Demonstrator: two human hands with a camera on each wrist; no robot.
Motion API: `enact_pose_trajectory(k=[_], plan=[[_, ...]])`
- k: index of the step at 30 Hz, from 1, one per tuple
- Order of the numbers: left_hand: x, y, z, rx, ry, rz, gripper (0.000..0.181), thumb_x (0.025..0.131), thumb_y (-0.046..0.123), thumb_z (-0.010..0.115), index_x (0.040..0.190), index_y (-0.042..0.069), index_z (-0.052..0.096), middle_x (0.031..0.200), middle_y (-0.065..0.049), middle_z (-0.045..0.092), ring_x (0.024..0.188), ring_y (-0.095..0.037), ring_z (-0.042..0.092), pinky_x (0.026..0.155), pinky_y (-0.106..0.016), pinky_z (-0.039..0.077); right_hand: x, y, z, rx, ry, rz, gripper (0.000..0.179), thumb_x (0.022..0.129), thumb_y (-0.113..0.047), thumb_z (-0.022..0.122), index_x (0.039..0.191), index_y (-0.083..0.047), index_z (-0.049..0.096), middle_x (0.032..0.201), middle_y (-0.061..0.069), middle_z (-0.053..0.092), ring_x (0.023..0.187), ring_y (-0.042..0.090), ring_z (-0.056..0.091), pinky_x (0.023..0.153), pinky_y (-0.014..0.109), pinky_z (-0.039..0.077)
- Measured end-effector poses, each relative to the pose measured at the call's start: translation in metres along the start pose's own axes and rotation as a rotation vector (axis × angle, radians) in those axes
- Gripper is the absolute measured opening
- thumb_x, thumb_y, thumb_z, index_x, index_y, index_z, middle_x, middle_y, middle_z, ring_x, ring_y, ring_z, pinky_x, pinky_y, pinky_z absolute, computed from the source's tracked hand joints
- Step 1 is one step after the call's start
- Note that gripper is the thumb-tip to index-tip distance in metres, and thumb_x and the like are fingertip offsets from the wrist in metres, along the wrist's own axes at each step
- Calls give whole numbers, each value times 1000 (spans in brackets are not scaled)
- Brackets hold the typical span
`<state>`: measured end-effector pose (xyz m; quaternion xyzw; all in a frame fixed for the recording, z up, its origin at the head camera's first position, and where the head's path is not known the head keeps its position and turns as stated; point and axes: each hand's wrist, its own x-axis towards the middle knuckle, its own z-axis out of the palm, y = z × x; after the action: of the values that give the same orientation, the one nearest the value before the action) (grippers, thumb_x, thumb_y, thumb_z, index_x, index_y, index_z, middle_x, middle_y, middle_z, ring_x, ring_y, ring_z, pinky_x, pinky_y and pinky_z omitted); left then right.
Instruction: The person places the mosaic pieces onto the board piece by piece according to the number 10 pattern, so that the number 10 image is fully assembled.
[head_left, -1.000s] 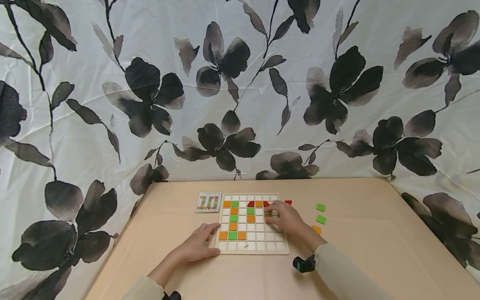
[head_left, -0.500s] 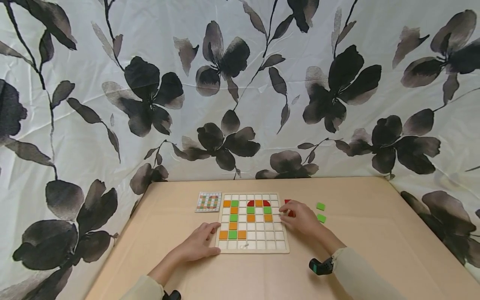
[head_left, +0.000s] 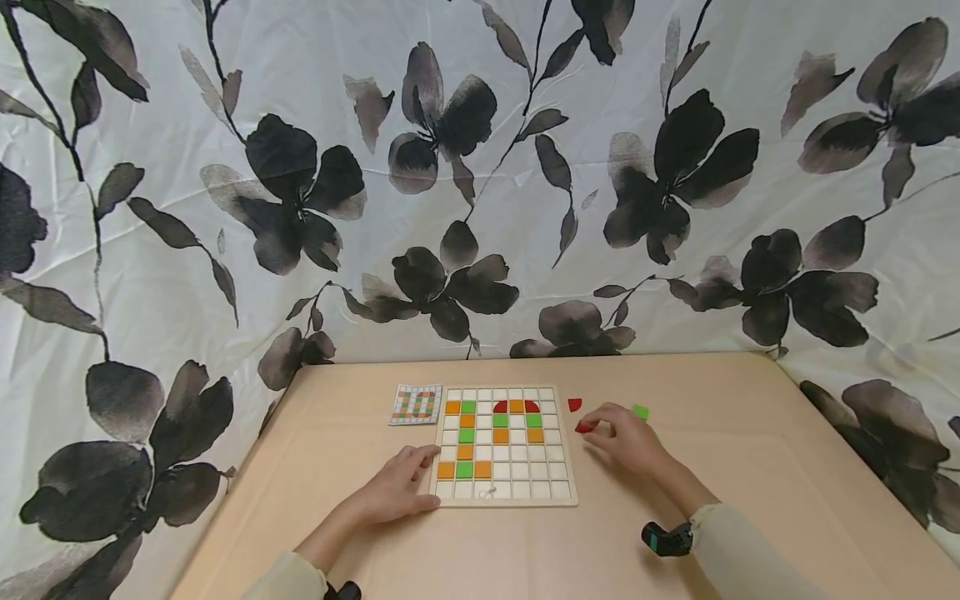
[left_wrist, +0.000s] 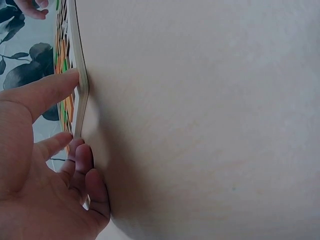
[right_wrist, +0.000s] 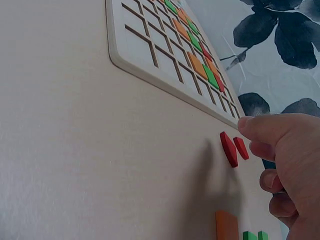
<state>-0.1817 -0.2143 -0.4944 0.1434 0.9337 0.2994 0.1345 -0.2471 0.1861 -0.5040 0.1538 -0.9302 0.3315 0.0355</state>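
Note:
A pale gridded board (head_left: 528, 504) lies on the table with orange, green and red tiles in some of its cells. My left hand (head_left: 393, 487) rests beside its near left corner, thumb and index finger touching the edge; the other fingers bend below in the left wrist view. To the right of the board, my right hand (head_left: 626, 437) hovers over loose tiles, thumb extended and fingers loosely bent. A red tile (right_wrist: 228, 149) with a curved side lies just under the thumb, and another red tile (head_left: 574, 404) lies beyond it. Nothing shows between the right fingers.
A small printed pattern card (head_left: 416, 405) lies against the board's far left side. On the table near the right hand are an orange tile (right_wrist: 227, 227) and two green tiles (right_wrist: 249, 235). A floral cloth (head_left: 480, 208) hangs behind the table.
My right hand has moved right, off the board to the loose tiles, leaving an orange tile visible in the right-hand column of tiles. The left hand stays at the board's corner.

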Motion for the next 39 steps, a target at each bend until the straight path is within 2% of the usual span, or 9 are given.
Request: enact_pose_trajectory(k=[7,11,14,17,20,22,25,31,39], plan=[[0,0,-1,-21,-3,-6,78,81,37,75,146,18,38,121,-3,46,109,-19,42,94,-46,37,-8,9,-9,-7,14,16,22,84,-22,75,105,-15,72,104,1,65,66,13,48,59,24,41],[0,-1,0,-25,-6,-4,78,81,38,75,146,18,37,120,-3,46,105,-18,42,92,-44,37,-12,16,-13,-17,22,34,22,84,-21,75,105,-16,72,105,-1,65,67,13,47,60,24,41],[0,-1,0,-19,0,1,78,81,38,75,146,18,38,120,-3,46,105,-18,42,93,-44,37,-15,20,-17,-27,32,47,20,84,-21,75,103,-16,73,105,0,65,77,16,51,67,26,46],[0,-1,0,-20,2,-1,78,80,38,75,146,18,38,120,-3,46,106,-18,42,94,-46,37,-17,24,-21,-34,38,71,20,85,-20,74,104,-16,73,106,3,64,90,22,57,80,36,53],[0,-2,0,-25,-1,-10,79,80,39,75,147,19,38,122,-3,46,109,-18,42,95,-47,37,-20,29,-25,-37,32,98,21,85,-20,74,106,-14,72,114,9,63,106,32,58,92,49,50],[0,-2,0,-26,-3,-12,79,80,39,76,147,19,37,123,-3,46,109,-18,42,95,-47,37,-22,33,-28,-41,27,114,23,85,-20,73,108,-13,72,121,14,60,113,36,56,95,53,47],[0,-2,0,-24,-1,-8,79,80,38,76,147,18,38,122,-3,46,108,-18,42,94,-46,37,-24,40,-31,-67,25,117,26,85,-20,74,110,-12,71,125,17,58,113,37,54,94,55,46],[-1,0,-2,-17,2,0,78,81,36,76,146,17,38,120,-3,46,107,-18,42,94,-45,37,-28,50,-36,-114,58,93,29,84,-19,74,110,-9,71,116,14,61,106,34,58,86,53,48],[0,-1,-1,-11,-1,-1,79,81,37,75,147,17,38,121,-3,46,110,-19,42,95,-46,37,-31,57,-38,-150,43,96,29,83,-18,74,109,-5,69,110,15,63,104,36,60,88,56,46]])
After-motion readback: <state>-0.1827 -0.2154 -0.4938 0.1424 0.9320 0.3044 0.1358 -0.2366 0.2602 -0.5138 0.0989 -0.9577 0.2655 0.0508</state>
